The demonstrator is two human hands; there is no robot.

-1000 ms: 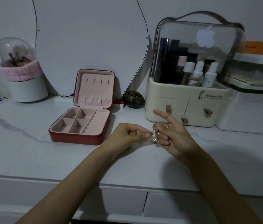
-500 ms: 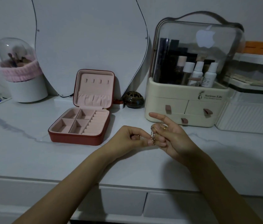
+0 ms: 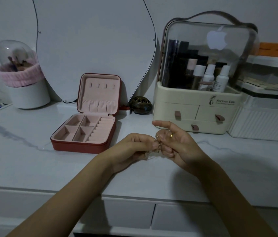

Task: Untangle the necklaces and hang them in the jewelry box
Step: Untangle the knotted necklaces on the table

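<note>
Brush holder [image 3: 24, 79], white with a clear dome and a pink knitted band, stands at the 10 o'clock corner of the marble-pattern tabletop [image 3: 23, 161]. Curved-edge mirror [image 3: 93, 43] rises behind the tabletop at 11 to 12 o'clock.

Jewelry box [image 3: 85, 132], red outside and pink inside, sits open just left of centre. Its lid stands upright and carries a row of four small hooks above a gathered pocket. The base holds four square compartments on the left and a column of ring rolls on the right. No chain is visible on the hooks or in the compartments.

Left hand [image 3: 131, 149] is held just above the tabletop at centre, fingers curled, thumb and fingertips pinching the necklaces [image 3: 158, 142]. The necklaces form a small tangled bunch of thin metal chain between the two hands, right of the jewelry box and apart from it. Individual strands cannot be told apart.

Right hand [image 3: 177, 144] faces palm up, touching the left at the fingertips. Its index finger points out toward 10 o'clock; the remaining fingers curl onto the bunch. One finger carries a gold ring [image 3: 171, 135].

Dark round pot [image 3: 140, 105] sits behind the hands at 12 o'clock. Cosmetics organizer [image 3: 198, 106], cream with three drawers and a clear domed cover over bottles, stands at 1 o'clock. White ribbed container [image 3: 261, 124] stands at 2 o'clock.
</note>
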